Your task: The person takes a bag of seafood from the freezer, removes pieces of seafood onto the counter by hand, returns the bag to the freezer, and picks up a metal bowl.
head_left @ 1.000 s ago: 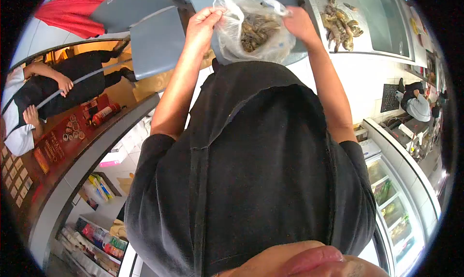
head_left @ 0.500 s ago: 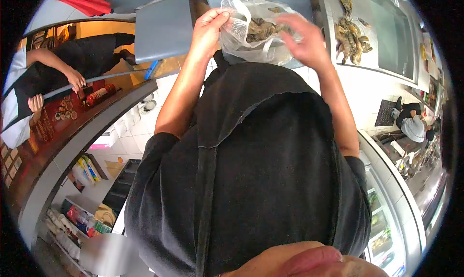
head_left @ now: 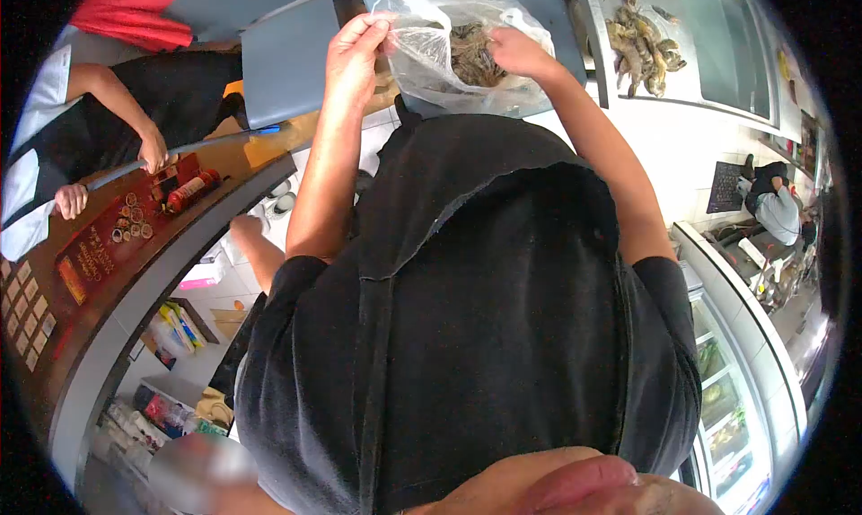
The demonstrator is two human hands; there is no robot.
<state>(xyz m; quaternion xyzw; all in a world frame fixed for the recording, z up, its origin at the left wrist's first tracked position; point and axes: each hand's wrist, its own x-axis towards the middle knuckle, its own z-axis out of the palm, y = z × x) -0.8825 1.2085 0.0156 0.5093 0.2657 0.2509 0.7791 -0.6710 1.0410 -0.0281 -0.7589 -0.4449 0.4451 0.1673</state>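
Note:
A clear plastic bag point(head_left: 422, 48) lies on a blue-grey surface at the top of the view. Inside it are brownish-grey, striped, elongated pieces point(head_left: 474, 59) that look like shellfish; their exact kind I cannot tell. My left hand point(head_left: 355, 52) pinches the bag's rim on its left side and holds the mouth wide. My right hand point(head_left: 523, 53) is in the bag's mouth at the right, fingers curled down against the contents. What those fingers hold is hidden.
More brownish pieces point(head_left: 645, 50) lie heaped on a pale counter to the right, beside a glass-topped case point(head_left: 732, 57). A co-worker's hands point(head_left: 153, 151) hold a long grey pole at left. Another person's arm point(head_left: 260, 250) shows close behind on the left. A person point(head_left: 777, 205) crouches far right.
My right hand has gone from open above the bag to curled inside its mouth. My left hand keeps its pinch on the rim. A person's arm has appeared on the left.

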